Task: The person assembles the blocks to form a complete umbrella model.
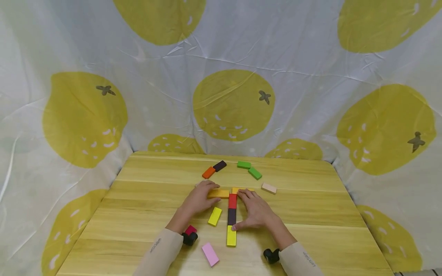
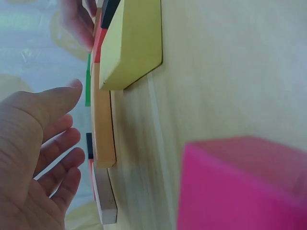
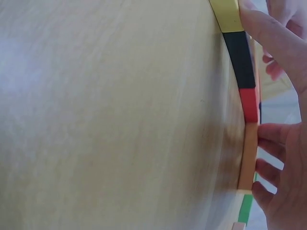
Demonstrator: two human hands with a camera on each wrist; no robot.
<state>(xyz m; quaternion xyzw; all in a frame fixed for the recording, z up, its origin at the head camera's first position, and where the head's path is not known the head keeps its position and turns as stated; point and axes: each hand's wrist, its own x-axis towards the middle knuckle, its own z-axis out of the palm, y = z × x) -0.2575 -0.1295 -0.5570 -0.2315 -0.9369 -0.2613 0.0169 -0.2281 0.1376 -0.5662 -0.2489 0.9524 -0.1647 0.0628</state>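
The person's left hand (image 1: 202, 199), at 9 o'clock from the red rectangular block (image 1: 233, 201), curves loosely around a flat orange wood-like block (image 1: 221, 194) without gripping it, thumb and fingers apart. The right hand (image 1: 259, 211), at 4 o'clock, is spread wide, its fingertips against a second flat orange block (image 1: 236, 190) and its thumb on the yellow rectangular block (image 1: 231, 236) ending the column at 6 o'clock, beyond a black rectangular block (image 1: 231, 217). The step seems to be squaring up this T; the next move probably calls for light, level nudges. Farther out, two green rectangular blocks (image 1: 255, 173) lie near 1 o'clock, a loose yellow block (image 1: 215, 216) at 8, a pink rectangular block (image 1: 210, 254) at 7.
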